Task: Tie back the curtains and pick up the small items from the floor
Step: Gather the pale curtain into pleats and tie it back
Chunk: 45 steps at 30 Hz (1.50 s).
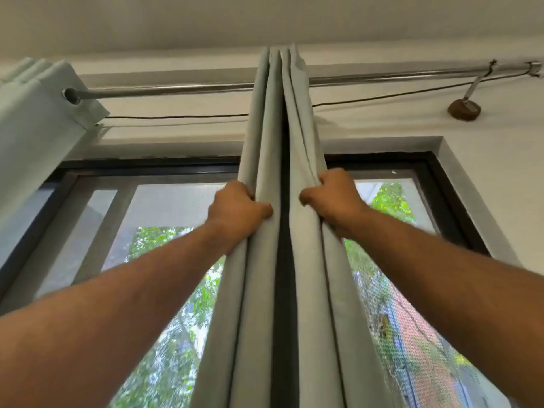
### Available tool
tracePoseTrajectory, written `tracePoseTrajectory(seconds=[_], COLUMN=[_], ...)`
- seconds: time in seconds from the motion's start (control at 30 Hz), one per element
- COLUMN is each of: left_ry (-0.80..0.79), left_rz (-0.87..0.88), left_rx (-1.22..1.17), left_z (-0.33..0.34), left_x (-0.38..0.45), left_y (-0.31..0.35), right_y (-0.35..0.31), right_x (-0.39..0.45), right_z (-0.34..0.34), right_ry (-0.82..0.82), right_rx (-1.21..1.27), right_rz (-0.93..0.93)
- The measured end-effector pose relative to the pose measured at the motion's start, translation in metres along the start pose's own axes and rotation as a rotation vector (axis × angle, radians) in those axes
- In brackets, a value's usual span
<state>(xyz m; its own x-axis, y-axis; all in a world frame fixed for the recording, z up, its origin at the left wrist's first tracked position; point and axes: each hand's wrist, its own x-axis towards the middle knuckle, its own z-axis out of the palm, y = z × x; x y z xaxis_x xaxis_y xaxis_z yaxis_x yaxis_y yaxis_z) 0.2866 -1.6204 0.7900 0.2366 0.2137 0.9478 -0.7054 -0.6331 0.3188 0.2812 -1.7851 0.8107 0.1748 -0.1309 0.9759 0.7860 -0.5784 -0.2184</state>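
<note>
Both hands are raised to the gathered curtain (pixel 265 160) that hangs from the metal rod (pixel 176 90) at the middle of the window (pixel 164 207). The left hand (pixel 235 210) is closed on the left bundle of folds, with its thumb pressed across the front of the cloth. The right hand (pixel 332 195) is closed on the right bundle at about the same height, its fingers curled into the folds. A dark gap is seen between the two bundles. A second curtain (pixel 38 107) is bunched at the left end of the rod. A thin cable (pixel 176 116) is run along the wall below the rod. Floor items are not in view.
</note>
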Motion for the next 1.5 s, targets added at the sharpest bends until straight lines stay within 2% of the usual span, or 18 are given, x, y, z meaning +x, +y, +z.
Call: tracePoseTrajectory(seconds=[0.1, 0.27, 0.37, 0.4, 0.53, 0.57, 0.63, 0.7, 0.83, 0.97, 1.03, 1.17, 1.27, 1.4, 1.5], left_ry=[-0.052, 0.124, -0.04, -0.062, 0.055, 0.063, -0.011, -0.064, -0.102, -0.185, -0.167, -0.134, -0.229, -0.336, -0.272], left_rz=[-0.009, -0.013, 0.03, 0.037, -0.031, -0.02, 0.039, 0.075, -0.006, 0.006, 0.018, 0.043, -0.156, -0.171, -0.153], left_rx=[0.0, 0.002, 0.075, 0.071, -0.036, -0.05, -0.119, -0.194, -0.384, -0.557, -0.594, -0.753, -0.888, -0.835, -0.857], left_z=[0.011, -0.007, 0.008, 0.007, -0.027, -0.034, -0.036, -0.032, -0.043, -0.057, -0.057, -0.055, -0.052, -0.037, -0.021], left_x=[-0.03, -0.054, -0.087, -0.095, -0.09, -0.093, -0.107, -0.118, -0.116, -0.121, -0.115, -0.09, -0.061, -0.019, 0.011], left_y=[-0.001, -0.005, -0.002, 0.0, -0.016, -0.018, -0.014, -0.001, 0.003, -0.001, -0.002, 0.003, 0.017, 0.035, 0.045], right_y=[0.011, 0.033, 0.028, 0.024, 0.016, 0.011, -0.002, -0.018, -0.036, -0.055, -0.062, -0.065, -0.066, -0.06, -0.047], right_x=[-0.035, -0.074, -0.103, -0.108, -0.114, -0.12, -0.135, -0.144, -0.152, -0.165, -0.162, -0.137, -0.105, -0.051, -0.009], right_z=[0.006, -0.009, 0.011, 0.012, -0.023, -0.023, -0.003, 0.018, 0.018, 0.008, 0.005, 0.002, -0.001, 0.007, 0.014], right_ry=[-0.032, 0.062, -0.164, -0.183, 0.035, 0.037, -0.115, -0.291, -0.34, -0.384, -0.379, -0.252, -0.185, -0.084, -0.077], right_rx=[-0.128, -0.136, -0.237, -0.232, -0.163, -0.176, -0.163, -0.031, 0.111, 0.219, 0.237, 0.348, 0.492, 0.549, 0.552], right_rz=[-0.032, 0.029, -0.033, -0.035, 0.202, 0.212, 0.137, 0.111, 0.118, 0.1, 0.111, 0.169, 0.253, 0.234, 0.186])
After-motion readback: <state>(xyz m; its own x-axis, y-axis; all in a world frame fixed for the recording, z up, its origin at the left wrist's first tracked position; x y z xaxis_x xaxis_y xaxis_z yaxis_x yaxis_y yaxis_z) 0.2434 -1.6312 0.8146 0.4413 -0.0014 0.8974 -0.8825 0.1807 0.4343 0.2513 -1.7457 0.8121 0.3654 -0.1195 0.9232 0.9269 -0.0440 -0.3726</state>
